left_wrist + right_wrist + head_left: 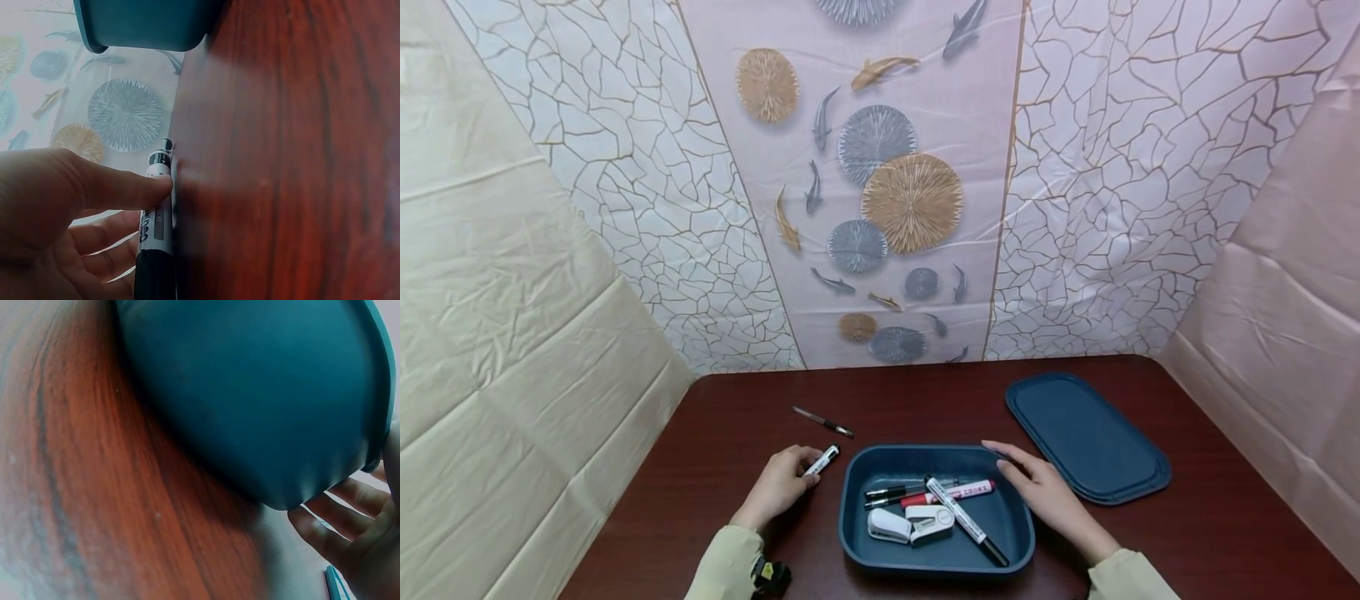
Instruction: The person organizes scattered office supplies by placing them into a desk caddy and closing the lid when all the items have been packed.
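My left hand [778, 485] pinches a white marker with a black end [155, 228] between thumb and fingers, low over the table left of the box. The marker's tip points away from me. At the box's far right corner, my right hand [1045, 490] holds the rim of the dark blue box [936, 570], fingers along the outer wall. Inside the box lie a white marker with a black cap [958, 512], a red and pink marker [977, 490], black pens [886, 493], a white stapler [889, 526] and another small white object [932, 522].
A black pen [822, 422] lies on the dark red table [700, 467], beyond my left hand. The dark blue lid [1086, 437] lies flat at the right, behind my right hand. Patterned cloth [910, 275] hangs behind the table's far edge.
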`<state>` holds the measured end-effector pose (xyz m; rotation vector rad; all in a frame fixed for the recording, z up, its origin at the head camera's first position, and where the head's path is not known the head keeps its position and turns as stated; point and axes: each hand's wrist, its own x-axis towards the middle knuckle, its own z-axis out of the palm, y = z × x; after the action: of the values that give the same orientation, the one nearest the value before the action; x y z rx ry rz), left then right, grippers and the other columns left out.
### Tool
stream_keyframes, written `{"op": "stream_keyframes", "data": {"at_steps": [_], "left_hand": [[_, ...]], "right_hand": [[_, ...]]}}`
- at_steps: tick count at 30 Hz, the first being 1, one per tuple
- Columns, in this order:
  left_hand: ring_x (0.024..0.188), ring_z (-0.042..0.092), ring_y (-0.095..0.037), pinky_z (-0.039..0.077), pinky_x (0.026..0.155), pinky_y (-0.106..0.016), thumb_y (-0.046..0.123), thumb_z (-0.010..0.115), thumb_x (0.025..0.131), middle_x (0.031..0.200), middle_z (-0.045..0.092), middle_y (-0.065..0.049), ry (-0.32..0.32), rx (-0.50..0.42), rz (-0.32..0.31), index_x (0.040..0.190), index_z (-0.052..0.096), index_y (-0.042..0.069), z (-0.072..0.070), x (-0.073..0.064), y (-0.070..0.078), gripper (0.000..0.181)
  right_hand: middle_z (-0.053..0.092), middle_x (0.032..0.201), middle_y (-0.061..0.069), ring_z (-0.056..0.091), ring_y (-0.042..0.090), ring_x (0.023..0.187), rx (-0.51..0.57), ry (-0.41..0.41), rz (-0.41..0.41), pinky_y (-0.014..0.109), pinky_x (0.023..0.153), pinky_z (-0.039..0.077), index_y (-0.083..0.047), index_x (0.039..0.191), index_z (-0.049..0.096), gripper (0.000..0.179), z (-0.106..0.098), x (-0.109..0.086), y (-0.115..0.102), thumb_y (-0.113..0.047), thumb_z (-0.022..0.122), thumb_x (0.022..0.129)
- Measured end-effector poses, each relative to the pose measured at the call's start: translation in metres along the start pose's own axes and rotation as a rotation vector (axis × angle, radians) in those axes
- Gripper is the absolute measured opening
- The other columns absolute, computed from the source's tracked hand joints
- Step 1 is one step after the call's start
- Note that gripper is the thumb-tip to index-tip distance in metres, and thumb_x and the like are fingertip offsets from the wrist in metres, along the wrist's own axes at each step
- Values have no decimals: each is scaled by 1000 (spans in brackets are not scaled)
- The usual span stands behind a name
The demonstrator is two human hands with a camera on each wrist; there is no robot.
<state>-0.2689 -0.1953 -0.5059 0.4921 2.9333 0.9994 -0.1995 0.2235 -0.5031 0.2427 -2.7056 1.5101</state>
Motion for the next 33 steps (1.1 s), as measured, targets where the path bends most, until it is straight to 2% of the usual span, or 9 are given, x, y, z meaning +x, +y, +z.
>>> {"op": "stream_keyframes", "data": {"at_steps": [7, 14, 33], "left_hand": [[72, 52, -13, 45, 64, -32, 3, 74, 90, 93, 63, -1, 8, -7, -5, 115, 73, 9, -2, 2, 1, 25], [71, 53, -14, 46, 65, -32, 2, 74, 90, 92, 62, -1, 39, -24, -10, 113, 73, 9, -11, 8, 4, 24], [75, 56, -15, 50, 67, -33, 1, 73, 91, 96, 64, -3, 128, -45, 2, 120, 71, 7, -53, 29, 22, 30]], "right_hand": [[52, 149, 12, 48, 37, 135, -5, 4, 8, 59, 103, 43, -21, 147, 55, 43, 0, 1, 0, -37, 50, 107], [53, 148, 12, 47, 37, 136, -16, 11, 9, 59, 103, 42, -22, 146, 55, 43, 1, 0, 1, -37, 50, 107], [53, 148, 12, 48, 38, 135, -3, 13, 4, 59, 103, 42, -22, 146, 56, 46, 1, 0, 2, -44, 50, 105]]}}
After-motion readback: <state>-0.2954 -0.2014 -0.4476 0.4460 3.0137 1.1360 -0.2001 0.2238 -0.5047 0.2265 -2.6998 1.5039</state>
